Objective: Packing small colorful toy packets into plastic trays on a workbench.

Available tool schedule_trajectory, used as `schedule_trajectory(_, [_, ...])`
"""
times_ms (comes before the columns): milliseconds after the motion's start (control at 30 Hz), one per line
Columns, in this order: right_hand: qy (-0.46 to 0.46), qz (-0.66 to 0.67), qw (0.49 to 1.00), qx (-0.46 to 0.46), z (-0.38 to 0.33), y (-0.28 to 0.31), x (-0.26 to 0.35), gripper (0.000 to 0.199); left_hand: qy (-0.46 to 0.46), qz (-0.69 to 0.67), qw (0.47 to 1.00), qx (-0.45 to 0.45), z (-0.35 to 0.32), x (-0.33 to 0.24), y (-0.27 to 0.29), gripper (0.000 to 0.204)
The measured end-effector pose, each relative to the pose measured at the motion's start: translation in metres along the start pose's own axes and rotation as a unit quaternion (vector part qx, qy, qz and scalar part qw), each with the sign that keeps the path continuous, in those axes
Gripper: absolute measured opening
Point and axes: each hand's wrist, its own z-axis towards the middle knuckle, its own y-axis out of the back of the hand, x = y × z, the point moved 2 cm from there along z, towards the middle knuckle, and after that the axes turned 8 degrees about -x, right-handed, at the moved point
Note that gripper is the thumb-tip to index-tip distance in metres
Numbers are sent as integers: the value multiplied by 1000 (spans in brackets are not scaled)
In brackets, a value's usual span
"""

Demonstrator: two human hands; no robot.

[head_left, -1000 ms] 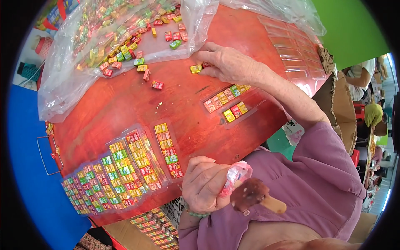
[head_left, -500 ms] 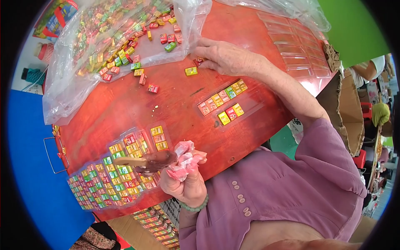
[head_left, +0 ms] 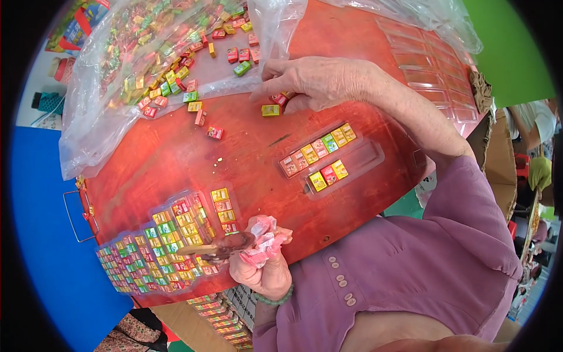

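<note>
My left hand [head_left: 265, 271] is closed round crumpled pink-and-white paper [head_left: 267, 242] at one end of a dark brown bar [head_left: 231, 245], which looks like an ice-cream bar. A flat wooden stick [head_left: 196, 250] juts from its far end to the left. Beyond the table's middle, my right hand [head_left: 314, 85] curls its fingers and thumb round a small red box [head_left: 278, 100], partly hidden by them. Touching that box is a small yellow box [head_left: 270, 110]. Nearer lie a clear tray [head_left: 358, 170] with three boxes and a row of several boxes [head_left: 316, 149].
A big clear plastic bag [head_left: 99, 126] spills loose coloured boxes at the far left. Filled trays [head_left: 158, 249] overlap at the near left of the red table [head_left: 176, 152]. Clear moulded trays [head_left: 431, 73] lie far right. Cardboard [head_left: 501, 146] stands beyond the right edge.
My right hand has drawn the red and yellow boxes slightly toward me. The bar in my left hand has dipped a little, and more of the tray beside it shows.
</note>
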Motion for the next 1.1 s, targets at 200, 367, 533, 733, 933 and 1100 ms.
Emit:
schedule_trajectory(200, [49,-32,998,3,0,-1,-7,39,23,7,1000,8,1,1,0,12])
schedule_trajectory(367, [41,-39,998,-29,-6,-11,-7,32,30,14,999,8,0,1,0,13])
schedule_trajectory(533, [42,-55,995,-74,-9,-20,-7,31,18,-3,1000,15,-3,6,1,16])
schedule_trajectory(733, [4,-83,992,-91,-10,-26,-5,29,-5,-24,998,50,-7,11,9,22])
schedule_trajectory(933, [15,-58,987,-150,-43,-8,5,29,13,-18,999,39,-15,7,18,19])
schedule_trajectory(1100, [-16,-34,990,-134,-110,-4,37,27,10,9,999,41,-22,10,24,18])
